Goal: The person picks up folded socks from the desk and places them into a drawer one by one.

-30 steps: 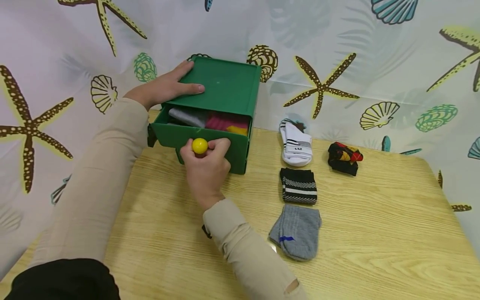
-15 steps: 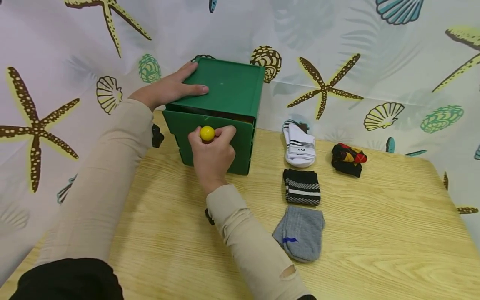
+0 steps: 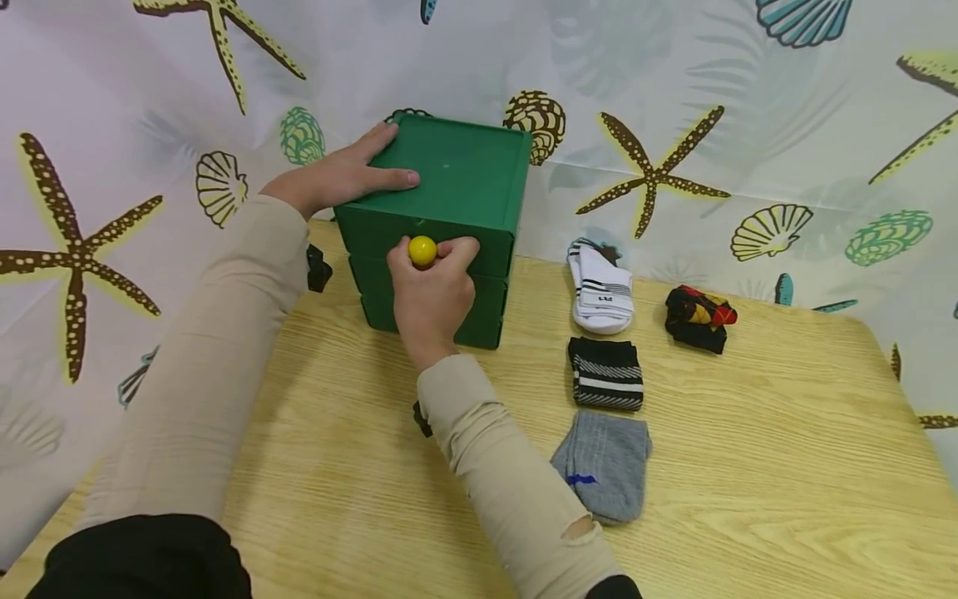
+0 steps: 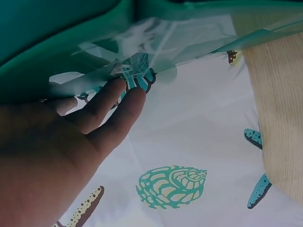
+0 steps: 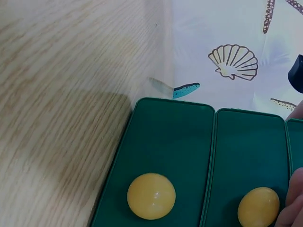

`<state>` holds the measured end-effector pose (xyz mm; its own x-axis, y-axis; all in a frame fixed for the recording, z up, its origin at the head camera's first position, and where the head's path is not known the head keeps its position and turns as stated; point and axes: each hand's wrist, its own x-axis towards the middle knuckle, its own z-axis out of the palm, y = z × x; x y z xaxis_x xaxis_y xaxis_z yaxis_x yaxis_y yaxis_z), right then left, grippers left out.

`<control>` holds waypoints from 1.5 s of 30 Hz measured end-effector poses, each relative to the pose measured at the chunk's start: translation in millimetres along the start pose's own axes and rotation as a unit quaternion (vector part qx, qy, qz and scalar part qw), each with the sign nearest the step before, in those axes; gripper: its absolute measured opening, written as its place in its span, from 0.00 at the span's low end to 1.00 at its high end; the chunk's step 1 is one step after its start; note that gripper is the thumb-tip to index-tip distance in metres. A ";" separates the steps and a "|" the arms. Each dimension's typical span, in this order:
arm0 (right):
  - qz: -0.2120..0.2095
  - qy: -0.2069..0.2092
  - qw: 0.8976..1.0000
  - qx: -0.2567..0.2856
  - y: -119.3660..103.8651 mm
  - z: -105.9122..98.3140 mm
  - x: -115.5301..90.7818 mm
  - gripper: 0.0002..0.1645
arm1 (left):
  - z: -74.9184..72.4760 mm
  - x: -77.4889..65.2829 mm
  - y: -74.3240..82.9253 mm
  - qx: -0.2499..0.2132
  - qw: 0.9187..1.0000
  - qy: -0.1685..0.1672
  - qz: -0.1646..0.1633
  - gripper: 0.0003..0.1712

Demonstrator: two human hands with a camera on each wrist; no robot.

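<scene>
A green drawer box stands against the patterned backdrop, its stacked drawer fronts level with one another. My left hand rests on its top left edge, the thumb flat on top; in the left wrist view, the left hand's straight fingers lie along the box's side. On the top drawer, my right hand holds a round yellow knob between thumb and curled fingers. Two lower knobs, a middle one and a bottom one, show in the right wrist view. The drawer's contents are hidden.
Right of the box lie folded socks: a white pair, a black striped pair and a grey pair. A black bundle with red and yellow sits further right on the wooden table. The backdrop rises behind.
The top drawer, partly out with grey, pink and yellow fabric showing, has slid back in flush. My right hand moved inward with its knob; my left hand stayed on the box.
</scene>
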<state>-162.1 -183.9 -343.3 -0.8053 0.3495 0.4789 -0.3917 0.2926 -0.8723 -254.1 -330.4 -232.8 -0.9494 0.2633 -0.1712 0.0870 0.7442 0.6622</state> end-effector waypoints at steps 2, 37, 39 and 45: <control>0.007 -0.003 1.000 0.005 0.2 0.5 -0.8 0.22 | -0.2 -0.5 -0.3 0.002 1.000 -0.004 -0.003 0.57; 0.139 -0.100 0.974 0.151 41.8 -11.4 -52.1 0.23 | -1.6 -6.4 -5.4 -0.004 1.000 0.006 -0.003 0.56; 0.150 -0.096 0.968 0.174 39.9 -9.6 -51.4 0.24 | -1.4 -5.3 -4.6 -0.005 1.000 0.007 0.000 0.56; 0.175 -0.079 0.956 0.222 39.3 -2.1 -46.1 0.26 | 1.6 -4.2 -0.8 -0.011 1.000 0.009 -0.002 0.56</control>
<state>-139.5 -186.7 -399.5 -0.9647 0.2087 0.1606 -0.2092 -0.2364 -0.9489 -249.7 -331.1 -233.8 -0.9549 0.2499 -0.1606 0.0772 0.7308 0.6782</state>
